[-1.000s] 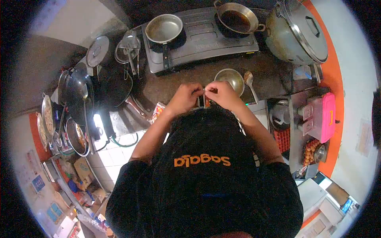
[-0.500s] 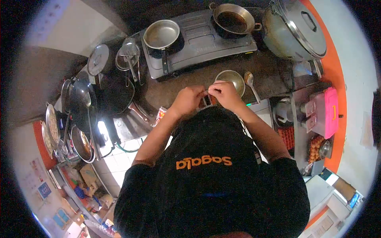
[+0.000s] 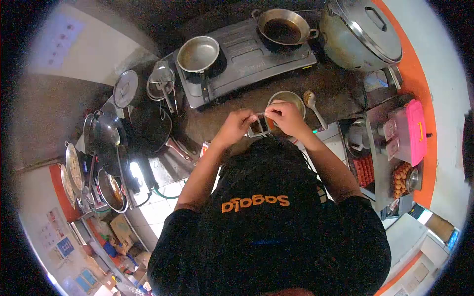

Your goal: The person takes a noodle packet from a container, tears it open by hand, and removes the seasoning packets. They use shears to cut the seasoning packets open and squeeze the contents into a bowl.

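My left hand [image 3: 237, 127] and my right hand [image 3: 286, 118] meet over the near edge of the dark counter. Both are closed in a pinch on the top edge of what looks like a small clear plastic bag [image 3: 256, 129]. Dark and reddish-orange patches show in or behind it; its contents are hard to make out. Just beyond my right hand is a metal bowl [image 3: 292, 95], partly covered by that hand. To the bowl's right lies a spoon [image 3: 314, 108] with brownish residue in its head.
A gas stove [image 3: 242, 61] carries a saucepan [image 3: 198, 52] and a two-handled wok [image 3: 284, 29] with dark liquid. A large lidded pot [image 3: 350, 42] stands right of it. Pans hang at left, including a black wok [image 3: 108, 143]. A pink container [image 3: 414, 133] and eggs [image 3: 401, 180] are at right.
The view has shifted slightly. My hands have moved a little apart, and more of the clear bag shows between them. Both keep their pinch.
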`<move>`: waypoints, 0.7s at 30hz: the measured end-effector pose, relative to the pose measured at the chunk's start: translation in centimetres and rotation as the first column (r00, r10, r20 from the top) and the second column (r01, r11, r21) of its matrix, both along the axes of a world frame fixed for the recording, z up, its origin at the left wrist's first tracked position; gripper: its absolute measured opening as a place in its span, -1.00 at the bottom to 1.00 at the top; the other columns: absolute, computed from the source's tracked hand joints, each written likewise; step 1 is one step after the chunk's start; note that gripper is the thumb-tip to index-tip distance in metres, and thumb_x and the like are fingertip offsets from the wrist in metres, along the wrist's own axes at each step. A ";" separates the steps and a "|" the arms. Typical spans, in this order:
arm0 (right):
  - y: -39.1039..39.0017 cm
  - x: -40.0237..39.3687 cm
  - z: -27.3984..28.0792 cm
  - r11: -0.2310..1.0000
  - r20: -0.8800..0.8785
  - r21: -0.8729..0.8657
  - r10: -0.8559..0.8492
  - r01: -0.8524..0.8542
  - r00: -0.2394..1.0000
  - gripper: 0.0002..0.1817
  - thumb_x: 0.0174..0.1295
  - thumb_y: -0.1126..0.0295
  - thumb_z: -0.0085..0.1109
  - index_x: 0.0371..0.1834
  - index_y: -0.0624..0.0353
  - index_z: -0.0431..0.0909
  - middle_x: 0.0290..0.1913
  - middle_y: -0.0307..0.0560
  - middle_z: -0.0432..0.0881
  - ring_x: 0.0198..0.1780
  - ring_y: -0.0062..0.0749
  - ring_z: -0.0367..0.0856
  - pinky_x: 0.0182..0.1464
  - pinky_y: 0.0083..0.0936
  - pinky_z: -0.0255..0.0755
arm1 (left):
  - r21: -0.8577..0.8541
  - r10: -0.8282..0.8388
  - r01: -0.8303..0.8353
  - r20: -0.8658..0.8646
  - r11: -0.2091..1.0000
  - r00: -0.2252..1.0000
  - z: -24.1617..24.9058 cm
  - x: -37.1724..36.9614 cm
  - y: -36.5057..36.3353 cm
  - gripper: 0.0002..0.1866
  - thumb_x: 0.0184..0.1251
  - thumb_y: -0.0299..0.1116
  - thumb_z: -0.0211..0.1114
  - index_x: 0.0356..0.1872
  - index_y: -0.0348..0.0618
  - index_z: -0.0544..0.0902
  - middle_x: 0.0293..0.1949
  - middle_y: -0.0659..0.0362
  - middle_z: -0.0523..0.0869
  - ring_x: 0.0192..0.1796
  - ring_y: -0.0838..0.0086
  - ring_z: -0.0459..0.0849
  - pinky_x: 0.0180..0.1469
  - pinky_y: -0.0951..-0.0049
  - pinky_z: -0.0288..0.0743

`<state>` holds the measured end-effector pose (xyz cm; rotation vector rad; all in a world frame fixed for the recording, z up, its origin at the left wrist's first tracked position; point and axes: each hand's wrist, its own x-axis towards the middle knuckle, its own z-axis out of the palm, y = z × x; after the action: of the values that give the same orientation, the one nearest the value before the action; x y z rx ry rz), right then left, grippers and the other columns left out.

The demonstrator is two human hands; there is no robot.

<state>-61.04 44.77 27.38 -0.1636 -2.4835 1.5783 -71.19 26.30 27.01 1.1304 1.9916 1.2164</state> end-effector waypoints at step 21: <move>-6.3 -0.7 -0.6 0.937 -0.325 0.155 -0.251 0.313 0.912 -0.71 0.04 0.50 0.25 -0.12 0.19 0.53 -0.15 0.03 0.59 -0.08 -0.13 0.57 -0.04 -0.33 0.42 | -0.136 0.432 -0.438 0.570 0.889 0.699 0.0 -0.6 1.8 -0.72 0.37 -0.27 0.09 -0.38 -0.29 0.63 -0.42 0.09 0.67 -0.42 0.48 0.56 -0.32 0.40 0.43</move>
<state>-61.77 38.45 26.83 -0.2242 -2.2436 1.1304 -71.84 28.12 27.01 0.1917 1.7838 1.5735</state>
